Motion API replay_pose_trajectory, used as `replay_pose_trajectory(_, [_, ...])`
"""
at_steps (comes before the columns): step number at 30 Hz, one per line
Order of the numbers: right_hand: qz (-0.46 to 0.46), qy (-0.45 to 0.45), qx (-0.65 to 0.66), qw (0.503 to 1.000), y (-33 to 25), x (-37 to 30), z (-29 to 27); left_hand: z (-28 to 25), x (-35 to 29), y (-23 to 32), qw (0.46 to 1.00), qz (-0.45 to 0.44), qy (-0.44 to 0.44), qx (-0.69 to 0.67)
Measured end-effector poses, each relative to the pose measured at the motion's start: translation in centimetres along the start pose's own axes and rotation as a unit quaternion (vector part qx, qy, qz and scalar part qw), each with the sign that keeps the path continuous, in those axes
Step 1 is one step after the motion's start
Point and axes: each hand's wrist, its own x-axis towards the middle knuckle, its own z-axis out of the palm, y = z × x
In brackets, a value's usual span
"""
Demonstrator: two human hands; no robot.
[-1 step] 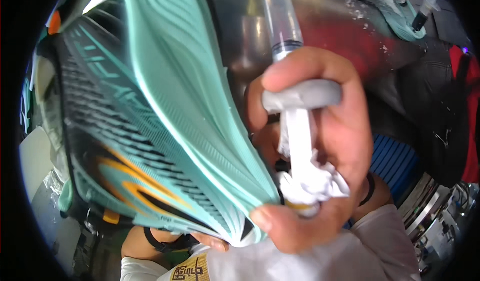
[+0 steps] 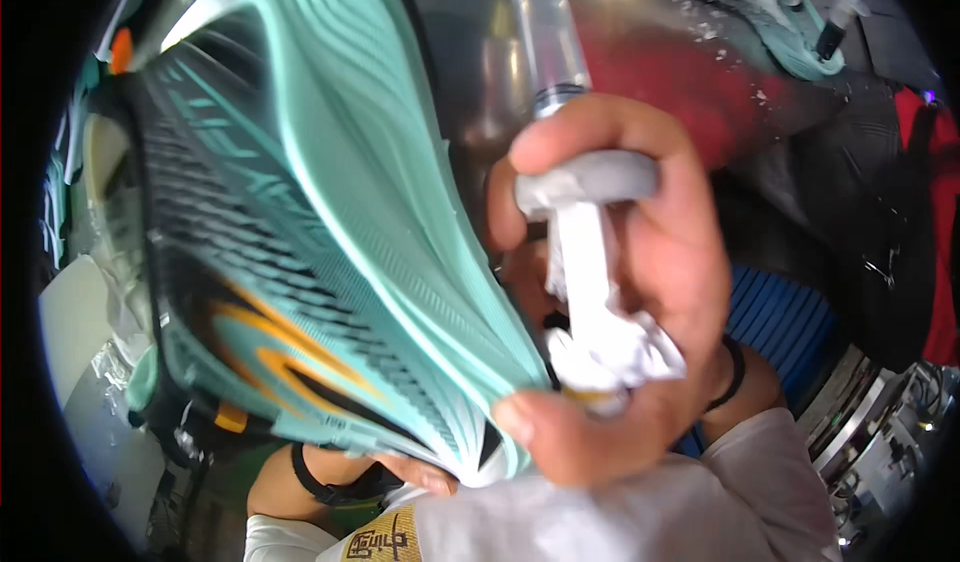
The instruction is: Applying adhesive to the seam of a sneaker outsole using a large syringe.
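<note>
A running shoe in mint green, black and orange fills the left and middle, tilted so its sidewall and sole edge face up. My left hand supports the shoe at its lower end, mostly hidden beneath it. In my right hand is a syringe with a clear barrel, a yellow tip and a white plunger. My fingers curl round it by a thick grey flange, and my thumb touches the shoe's sole edge. Crumpled white paper or tape wraps the plunger's lower end.
Another mint shoe lies at the upper right with a second, dark-filled syringe beside it. A shiny metal surface with white crumbs runs behind. Blue slatted plastic and black cloth are at the right.
My right hand and the syringe have shifted slightly up and to the left. The shoe has moved a little to the right at its upper part. Both holds are the same.
</note>
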Motion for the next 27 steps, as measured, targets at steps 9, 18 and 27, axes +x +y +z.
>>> replay_pose_trajectory(9, [-0.003, 0.038, 0.130, 0.991, -0.2, -1.5, -5.4, 6.4, -0.8, 7.4, 0.947, 0.276, 0.128, 0.101])
replay_pose_trajectory(18, [-0.100, -0.037, -0.090, 0.990, 0.4, -1.0, -9.1, 8.9, 11.0, 21.9, 0.816, 0.313, 0.324, 0.362])
replay_pose_trajectory(27, [-0.048, 0.000, -0.152, 0.987, -1.2, 0.6, -9.8, 13.5, 25.0, 31.1, 0.154, 0.238, 0.407, 0.868])
